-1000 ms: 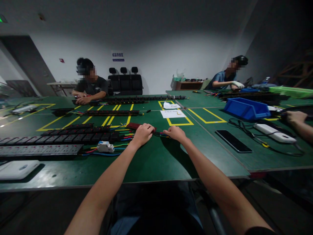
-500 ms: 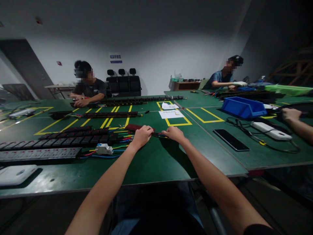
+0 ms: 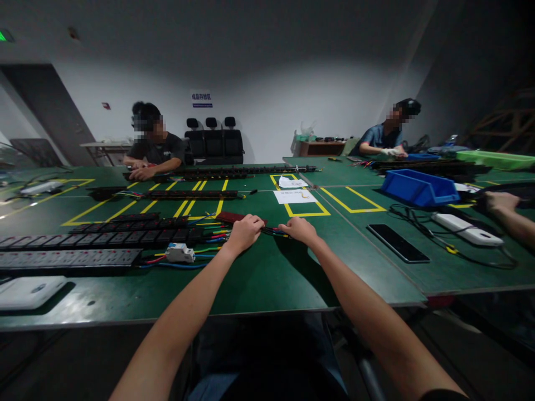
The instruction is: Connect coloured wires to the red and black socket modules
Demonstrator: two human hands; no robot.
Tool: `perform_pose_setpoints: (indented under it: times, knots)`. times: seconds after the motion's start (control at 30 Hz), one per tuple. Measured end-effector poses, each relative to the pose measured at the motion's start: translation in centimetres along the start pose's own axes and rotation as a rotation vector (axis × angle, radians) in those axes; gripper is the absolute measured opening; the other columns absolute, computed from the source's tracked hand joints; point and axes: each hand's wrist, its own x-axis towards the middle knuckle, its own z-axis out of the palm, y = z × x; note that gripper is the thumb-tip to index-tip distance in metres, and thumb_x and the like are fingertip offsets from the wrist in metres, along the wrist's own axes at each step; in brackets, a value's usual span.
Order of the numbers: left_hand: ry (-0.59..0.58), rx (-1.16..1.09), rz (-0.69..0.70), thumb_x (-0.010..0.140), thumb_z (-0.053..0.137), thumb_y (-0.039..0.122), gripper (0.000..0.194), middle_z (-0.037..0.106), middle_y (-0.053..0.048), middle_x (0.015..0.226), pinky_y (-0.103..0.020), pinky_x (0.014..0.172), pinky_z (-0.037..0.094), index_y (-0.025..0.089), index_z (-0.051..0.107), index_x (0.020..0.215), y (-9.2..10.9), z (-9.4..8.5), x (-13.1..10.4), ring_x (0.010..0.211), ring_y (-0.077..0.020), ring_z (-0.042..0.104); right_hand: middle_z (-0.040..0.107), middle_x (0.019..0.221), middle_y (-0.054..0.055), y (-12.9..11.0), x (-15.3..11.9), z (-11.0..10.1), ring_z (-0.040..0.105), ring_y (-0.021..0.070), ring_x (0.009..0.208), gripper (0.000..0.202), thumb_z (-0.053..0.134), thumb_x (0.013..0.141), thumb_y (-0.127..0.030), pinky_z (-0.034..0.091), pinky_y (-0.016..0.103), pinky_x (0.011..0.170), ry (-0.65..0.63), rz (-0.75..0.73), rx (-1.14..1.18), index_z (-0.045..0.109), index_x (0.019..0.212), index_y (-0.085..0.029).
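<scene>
Near the middle of the green table, my left hand (image 3: 247,231) is closed over the right end of a dark red piece (image 3: 228,218). Thin dark and coloured wires (image 3: 273,231) run from that end toward the right. My right hand (image 3: 300,229) pinches these wires a short way off, its fingers curled. Left of my hands lie long power strips (image 3: 100,239) with loose coloured wire ends. A white breaker (image 3: 180,253) sits on the wires of the nearest strip.
A phone (image 3: 398,243), a white power bank (image 3: 467,228) with black cables and a blue bin (image 3: 419,188) are on the right. White papers (image 3: 295,196) lie beyond my hands. Two people work across the table; another person's hand (image 3: 504,201) shows at the right edge.
The view has shifted slightly. My two hands keep the same hold on the red piece and the wires. The gloved hand of the person at the back right has moved left.
</scene>
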Motion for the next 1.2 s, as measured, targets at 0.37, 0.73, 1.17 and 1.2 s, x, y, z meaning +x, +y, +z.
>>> perform_pose_setpoints:
  times: [0.37,0.73,1.17,1.2]
  knots:
    - [0.051,-0.047,-0.001,0.097,0.063,0.023,0.022,0.070,-0.009,0.120,-0.038,0.094,0.054,0.020,0.067,0.118,0.1,0.4,-0.1,0.113,-0.0262,0.061,0.075,0.089,0.011,0.0,0.0,-0.1,0.069,0.0220,0.082,0.047,0.055,0.097,-0.057,0.038,0.026,0.063,-0.001,-0.004,-0.002,0.076,0.081,-0.019]
    - [0.025,-0.111,-0.103,0.103,0.055,0.047,0.052,0.057,-0.015,0.154,-0.053,0.123,0.034,0.018,0.057,0.146,-0.5,2.3,-0.1,0.146,-0.0325,0.048,0.078,0.099,0.014,0.4,0.4,-0.6,0.072,0.0249,0.094,0.060,0.042,0.103,-0.064,0.045,0.027,0.074,0.047,0.049,0.053,0.081,0.091,-0.021]
    - [-0.025,-0.091,-0.102,0.110,0.037,0.045,0.050,0.056,-0.013,0.156,-0.054,0.125,0.033,0.019,0.055,0.149,-0.4,2.1,-0.4,0.148,-0.0300,0.046,0.065,0.067,0.006,1.6,0.3,-5.0,0.053,0.0164,0.063,0.049,0.048,0.099,-0.050,0.022,0.029,0.057,0.183,-0.045,0.155,0.064,0.064,-0.020]
    - [-0.027,-0.094,-0.102,0.111,0.036,0.044,0.050,0.056,-0.013,0.156,-0.055,0.125,0.033,0.019,0.055,0.149,-0.4,2.0,-0.4,0.148,-0.0300,0.046,0.064,0.067,0.006,1.6,-0.1,-5.4,0.052,0.0164,0.063,0.050,0.046,0.100,-0.050,0.022,0.030,0.058,0.224,-0.079,0.156,0.064,0.064,-0.020]
